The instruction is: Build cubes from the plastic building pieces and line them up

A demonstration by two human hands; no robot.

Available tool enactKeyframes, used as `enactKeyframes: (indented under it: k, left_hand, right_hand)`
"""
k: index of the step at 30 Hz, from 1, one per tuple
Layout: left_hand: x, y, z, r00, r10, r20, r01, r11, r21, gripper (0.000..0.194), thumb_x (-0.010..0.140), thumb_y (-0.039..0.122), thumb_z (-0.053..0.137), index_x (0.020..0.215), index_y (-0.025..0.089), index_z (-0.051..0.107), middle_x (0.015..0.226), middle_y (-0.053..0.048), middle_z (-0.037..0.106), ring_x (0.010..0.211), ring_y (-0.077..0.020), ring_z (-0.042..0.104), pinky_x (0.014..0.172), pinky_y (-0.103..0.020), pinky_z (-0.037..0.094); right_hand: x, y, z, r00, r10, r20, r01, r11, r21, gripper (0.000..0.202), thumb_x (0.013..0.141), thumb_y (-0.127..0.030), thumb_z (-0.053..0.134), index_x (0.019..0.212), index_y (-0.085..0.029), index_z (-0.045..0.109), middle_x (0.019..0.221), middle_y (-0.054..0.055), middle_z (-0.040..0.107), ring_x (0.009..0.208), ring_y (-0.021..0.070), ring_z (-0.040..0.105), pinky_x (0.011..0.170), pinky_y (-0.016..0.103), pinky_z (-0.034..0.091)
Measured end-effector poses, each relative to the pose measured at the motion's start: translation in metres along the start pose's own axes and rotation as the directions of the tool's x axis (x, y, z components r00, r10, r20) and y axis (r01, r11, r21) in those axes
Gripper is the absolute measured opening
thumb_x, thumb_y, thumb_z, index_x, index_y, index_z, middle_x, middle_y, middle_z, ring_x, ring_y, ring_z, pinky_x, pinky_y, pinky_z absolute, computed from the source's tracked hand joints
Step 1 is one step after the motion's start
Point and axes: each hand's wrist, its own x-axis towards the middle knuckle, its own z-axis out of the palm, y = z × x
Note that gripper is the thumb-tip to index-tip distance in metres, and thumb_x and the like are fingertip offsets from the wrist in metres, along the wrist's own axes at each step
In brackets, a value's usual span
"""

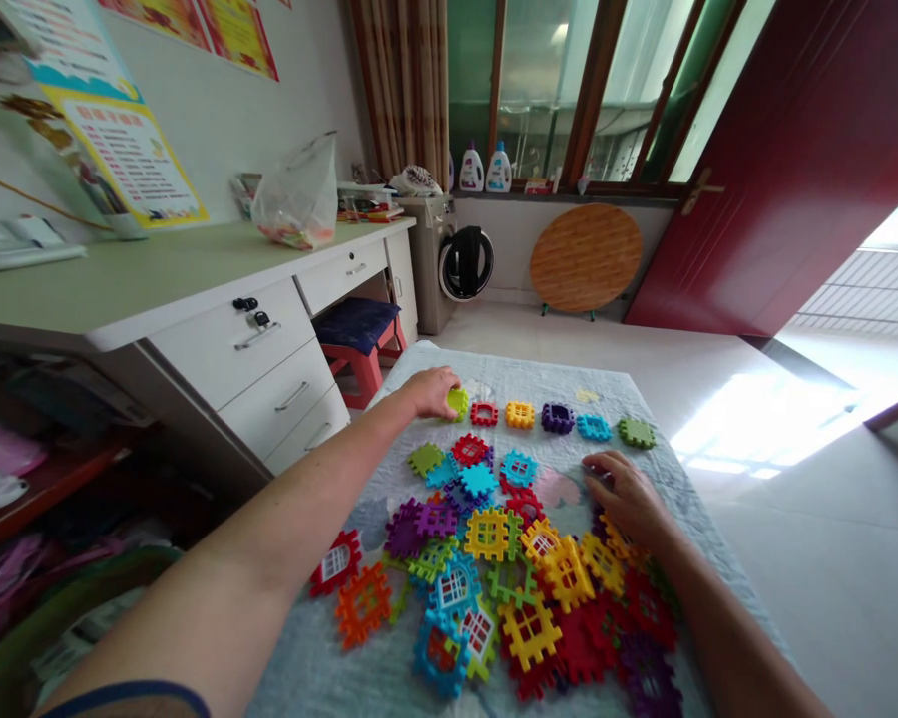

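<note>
My left hand (432, 391) reaches to the far left of the cloth, its fingers closed on a lime-green plastic building tile (458, 403). That tile stands at the left end of a row with a red tile (484, 414), a yellow tile (520, 415), a purple tile (558, 418), a blue tile (594, 427) and a green tile (636, 432). My right hand (623, 491) hovers or rests right of the row's near side, fingers bent and apart, with nothing visible in them. Nearer to me spreads a heap of notched tiles, including a yellow window tile (530, 628) and an orange tile (363, 604).
A pale blue cloth (569, 377) covers the table. To the left is a desk (195, 259) with drawers and a plastic bag (299, 199). A stool (359, 334), a washing machine (430, 269), a round wooden board (588, 257) and a red door (778, 170) stand beyond.
</note>
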Motion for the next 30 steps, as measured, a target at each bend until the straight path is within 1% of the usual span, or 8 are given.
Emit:
enactKeyframes:
  k: [3,8,13,19,22,26,28,30]
  left_hand:
    - [0.014,-0.006,0.007,0.997,-0.007,0.076,0.007,1.0,0.001,0.052,0.056,0.038,0.072,0.102,0.015,0.065,0.11,-0.01,0.062,0.092,-0.0252,0.06,0.077,-0.028,0.044]
    - [0.019,-0.01,0.012,0.982,-0.041,0.187,0.043,0.999,-0.006,0.051,0.055,0.032,0.07,0.104,0.017,0.063,0.098,-0.006,0.068,0.079,-0.0213,0.062,0.067,-0.026,0.044]
    - [0.021,-0.006,0.013,0.969,-0.059,0.238,0.06,0.998,0.002,0.05,0.053,0.033,0.071,0.101,0.018,0.064,0.095,-0.004,0.069,0.078,-0.0213,0.063,0.065,-0.025,0.044]
    - [0.025,-0.004,0.018,0.967,-0.07,0.245,0.068,0.998,0.019,0.05,0.052,0.029,0.071,0.101,0.017,0.064,0.102,-0.008,0.068,0.087,-0.026,0.063,0.072,-0.029,0.046]
    - [0.022,-0.003,0.016,0.972,-0.08,0.222,0.075,0.997,0.031,0.064,0.052,0.031,0.074,0.113,0.016,0.06,0.115,-0.012,0.063,0.102,-0.0302,0.058,0.082,-0.032,0.045]
    - [0.002,0.002,0.002,0.986,-0.099,0.135,0.094,0.995,0.042,0.092,0.055,0.037,0.075,0.136,0.012,0.039,0.135,-0.018,0.046,0.122,-0.0355,0.042,0.098,-0.039,0.037]
    - [-0.018,0.005,-0.006,0.995,-0.085,0.058,0.084,0.996,0.023,0.092,0.06,0.037,0.072,0.139,0.012,0.034,0.137,-0.018,0.044,0.123,-0.0348,0.04,0.102,-0.04,0.033]
    - [-0.044,0.008,-0.012,0.998,-0.054,-0.019,0.053,0.998,-0.031,0.084,0.065,0.038,0.069,0.138,0.012,0.036,0.136,-0.016,0.045,0.123,-0.0327,0.041,0.103,-0.04,0.03]
  right_hand:
    - [0.0,0.0,0.0,1.0,0.005,0.009,-0.005,1.0,0.007,0.023,0.079,-0.027,0.051,0.098,-0.02,0.062,0.099,0.006,0.061,0.088,0.0206,0.059,0.081,0.034,0.046]
    - [0.0,0.0,0.0,1.0,0.017,0.022,-0.017,1.0,0.008,0.023,0.08,-0.026,0.05,0.099,-0.019,0.061,0.101,0.006,0.059,0.089,0.0202,0.058,0.083,0.034,0.045]
    - [0.0,0.0,0.0,1.0,0.022,0.019,-0.022,1.0,0.007,0.023,0.079,-0.027,0.051,0.098,-0.02,0.062,0.1,0.006,0.059,0.089,0.0201,0.058,0.082,0.033,0.045]
    - [0.0,0.0,0.0,1.0,0.024,0.019,-0.024,1.0,0.005,0.023,0.079,-0.027,0.051,0.098,-0.02,0.062,0.101,0.006,0.059,0.089,0.02,0.058,0.082,0.033,0.045]
    - [-0.001,0.001,0.001,1.0,0.024,0.014,-0.024,1.0,0.006,0.024,0.079,-0.028,0.051,0.098,-0.02,0.062,0.101,0.006,0.06,0.089,0.0201,0.058,0.082,0.033,0.045]
    - [-0.001,0.002,0.001,1.0,0.016,0.009,-0.016,1.0,0.009,0.024,0.079,-0.029,0.051,0.098,-0.02,0.062,0.099,0.006,0.06,0.088,0.0202,0.058,0.081,0.034,0.045]
    - [0.0,0.002,0.001,1.0,0.013,0.013,-0.013,1.0,0.011,0.024,0.08,-0.029,0.051,0.098,-0.02,0.062,0.1,0.006,0.06,0.089,0.0203,0.058,0.082,0.034,0.045]
    - [0.0,0.002,0.001,1.0,0.014,0.016,-0.014,1.0,0.011,0.023,0.08,-0.029,0.051,0.098,-0.02,0.062,0.101,0.007,0.06,0.089,0.0203,0.058,0.083,0.034,0.045]
